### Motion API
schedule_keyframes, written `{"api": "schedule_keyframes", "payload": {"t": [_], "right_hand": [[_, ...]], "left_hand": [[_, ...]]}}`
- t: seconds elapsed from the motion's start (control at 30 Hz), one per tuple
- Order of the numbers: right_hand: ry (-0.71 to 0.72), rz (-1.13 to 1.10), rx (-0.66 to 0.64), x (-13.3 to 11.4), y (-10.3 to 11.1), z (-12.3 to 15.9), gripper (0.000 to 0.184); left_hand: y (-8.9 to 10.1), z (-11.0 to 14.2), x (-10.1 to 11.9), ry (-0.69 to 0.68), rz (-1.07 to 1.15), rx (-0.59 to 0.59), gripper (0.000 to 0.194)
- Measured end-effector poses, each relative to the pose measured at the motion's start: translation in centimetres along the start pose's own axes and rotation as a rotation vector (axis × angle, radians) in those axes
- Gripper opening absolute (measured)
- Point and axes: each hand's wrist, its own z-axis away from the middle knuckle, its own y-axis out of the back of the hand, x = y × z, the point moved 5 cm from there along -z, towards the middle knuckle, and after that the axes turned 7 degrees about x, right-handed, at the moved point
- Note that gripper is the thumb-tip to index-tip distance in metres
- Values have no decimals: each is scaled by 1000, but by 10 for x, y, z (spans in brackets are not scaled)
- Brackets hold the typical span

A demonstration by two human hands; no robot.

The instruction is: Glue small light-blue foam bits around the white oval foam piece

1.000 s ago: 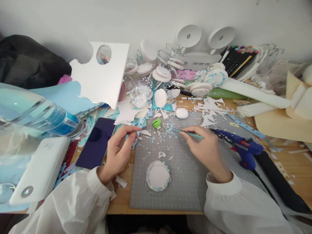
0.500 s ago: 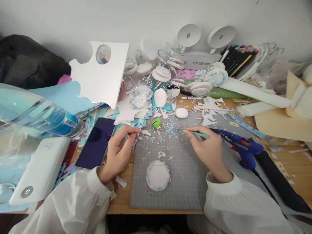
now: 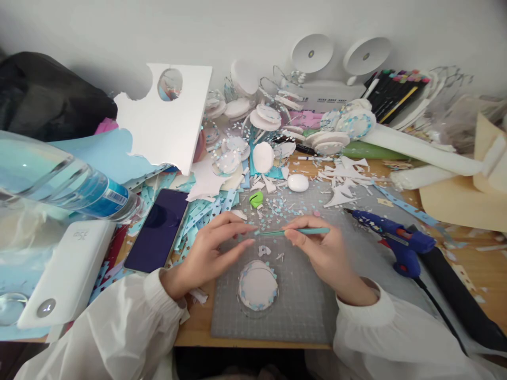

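My right hand (image 3: 322, 253) is closed on thin teal tweezers (image 3: 291, 231) that lie level and point left. Their tip meets the fingertips of my left hand (image 3: 216, 248), whose thumb and forefinger pinch together at a tiny piece too small to name. Both hands hover over a grey cutting mat (image 3: 301, 311). Just below them on the mat lies a white round disc (image 3: 257, 285) edged with small blue flakes. Pale blue and white confetti bits (image 3: 277, 208) are scattered over the mat's far part.
A blue glue gun (image 3: 398, 237) lies right of the mat, its black cord trailing off. A dark phone (image 3: 157, 230), a white power bank (image 3: 65, 274) and a lying water bottle (image 3: 63, 182) are at left. White discs, paper scraps, markers (image 3: 396, 92) and a foam board (image 3: 166, 119) crowd the back.
Both hands came nearer and toward each other over the mat. The tweezers swung from pointing at the confetti to lying level, tip now at my left fingertips.
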Motion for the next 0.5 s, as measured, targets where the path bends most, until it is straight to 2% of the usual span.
{"api": "schedule_keyframes", "payload": {"t": [0.17, 0.37, 0.5], "right_hand": [[41, -2, -60, -7, -5, 2, 14], [25, -36, 6, 8, 4, 1, 17], [6, -134, 15, 17, 6, 1, 13]], "left_hand": [[-1, -2, 0, 18, 18, -11, 13], [4, -2, -8, 109, -28, 94, 10], [4, -1, -11, 126, -61, 112, 17]]}}
